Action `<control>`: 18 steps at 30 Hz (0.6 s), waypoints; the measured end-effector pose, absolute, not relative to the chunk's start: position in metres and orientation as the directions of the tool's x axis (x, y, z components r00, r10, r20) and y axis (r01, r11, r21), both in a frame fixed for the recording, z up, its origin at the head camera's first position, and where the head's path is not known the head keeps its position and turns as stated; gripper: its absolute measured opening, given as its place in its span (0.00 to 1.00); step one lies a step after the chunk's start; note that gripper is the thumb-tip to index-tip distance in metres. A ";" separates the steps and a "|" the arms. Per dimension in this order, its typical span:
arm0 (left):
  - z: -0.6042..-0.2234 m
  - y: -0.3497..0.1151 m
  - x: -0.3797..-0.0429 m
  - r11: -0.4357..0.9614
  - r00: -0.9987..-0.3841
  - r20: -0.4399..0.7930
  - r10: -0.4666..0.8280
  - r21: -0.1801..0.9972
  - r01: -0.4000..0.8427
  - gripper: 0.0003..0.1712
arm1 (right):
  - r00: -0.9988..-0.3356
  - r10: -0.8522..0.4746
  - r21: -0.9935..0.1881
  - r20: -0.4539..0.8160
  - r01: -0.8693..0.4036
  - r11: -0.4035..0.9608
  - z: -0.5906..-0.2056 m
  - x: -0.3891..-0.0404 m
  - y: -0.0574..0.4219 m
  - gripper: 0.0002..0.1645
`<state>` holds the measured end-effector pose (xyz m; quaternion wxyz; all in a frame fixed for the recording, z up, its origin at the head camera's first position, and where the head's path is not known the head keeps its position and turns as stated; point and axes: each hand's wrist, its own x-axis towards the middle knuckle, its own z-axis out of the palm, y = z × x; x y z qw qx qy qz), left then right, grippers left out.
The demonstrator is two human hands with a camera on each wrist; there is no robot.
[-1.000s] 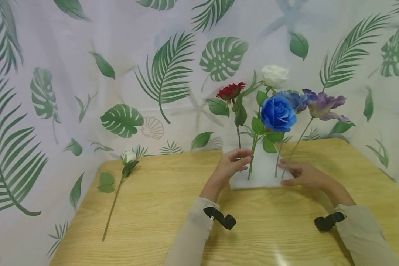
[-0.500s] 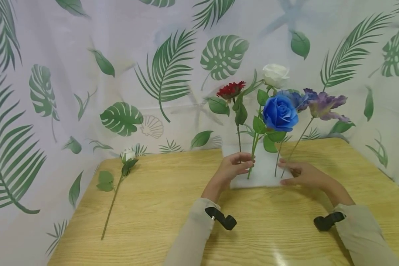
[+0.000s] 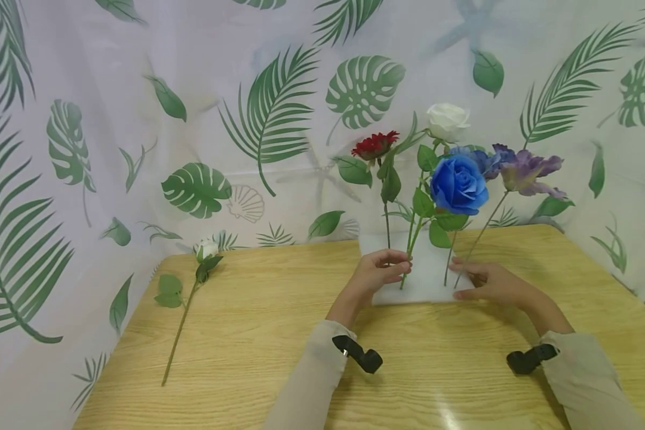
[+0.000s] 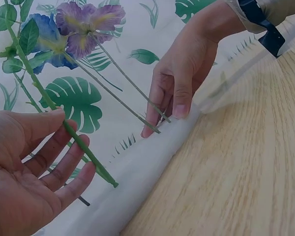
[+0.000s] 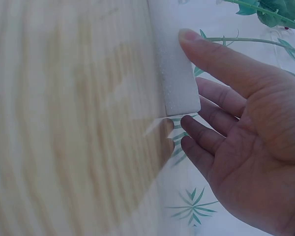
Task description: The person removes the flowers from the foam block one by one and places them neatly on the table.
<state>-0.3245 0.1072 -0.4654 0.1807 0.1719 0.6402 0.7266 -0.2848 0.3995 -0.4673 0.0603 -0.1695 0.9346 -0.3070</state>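
My left hand [image 3: 371,275] pinches the green stem of a blue rose [image 3: 459,184] between thumb and fingers, low down. The stem's lower end meets a white foam block [image 3: 424,289]. My right hand [image 3: 497,283] holds the block's right front corner; in the right wrist view its thumb lies on the foam [image 5: 174,73] and the fingers reach round the end. A red flower [image 3: 375,145], a white rose [image 3: 448,121], a blue flower [image 3: 489,162] and a purple flower [image 3: 529,172] stand above the block. The white rose's stem base is partly hidden.
Another white rose [image 3: 208,251], with a long leafy stem, lies at the left of the wooden table [image 3: 269,346]. Behind the table hangs a leaf-patterned cloth [image 3: 279,209]. A black wrist strap mount [image 3: 357,353] sits on the left sleeve, with a similar one on the right.
The blue rose's bloom has shifted slightly right, its stem leaning more. My left hand has moved down a little on the stem; my right hand has stayed at the block's corner.
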 end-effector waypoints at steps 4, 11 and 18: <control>-0.467 0.107 -0.324 -0.104 -0.880 0.010 0.475 0.994 -0.044 0.14 | -0.934 -0.356 -0.596 -0.005 -0.283 0.751 -0.467 -0.284 0.399 0.45; -0.467 0.108 -0.323 -0.108 -0.889 0.037 0.456 0.994 -0.015 0.14 | -0.936 -0.351 -0.592 -0.013 -0.276 0.757 -0.467 -0.285 0.399 0.45; -0.469 0.110 -0.322 -0.115 -0.903 0.048 0.428 0.993 -0.002 0.12 | -0.936 -0.352 -0.587 -0.015 -0.276 0.761 -0.468 -0.286 0.399 0.45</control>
